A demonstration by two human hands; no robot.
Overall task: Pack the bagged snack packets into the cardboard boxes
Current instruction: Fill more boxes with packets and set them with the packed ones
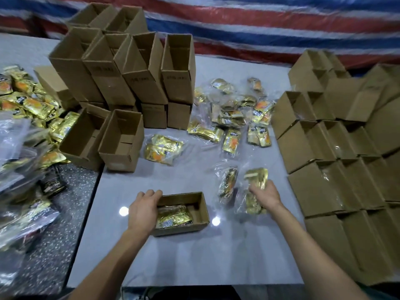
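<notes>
Tarpaulin (259, 24) striped red, white and blue hangs behind a smooth, pale grey table (184, 256) whose glossy top mirrors two lamps, with a dark speckled surface (65, 213) at its left. Stacks of plain brown cardboard boxes (129, 68), rectangular and open-topped, flank crinkled clear bags of shiny gold snack packets (233, 113) strewn across the far half. The left hand (144, 210) curls over the left end of a low open box (203, 211) that holds one bagged packet (173, 216), while the right hand (267, 194) grips another gold-filled bag (255, 176) just right of it.
</notes>
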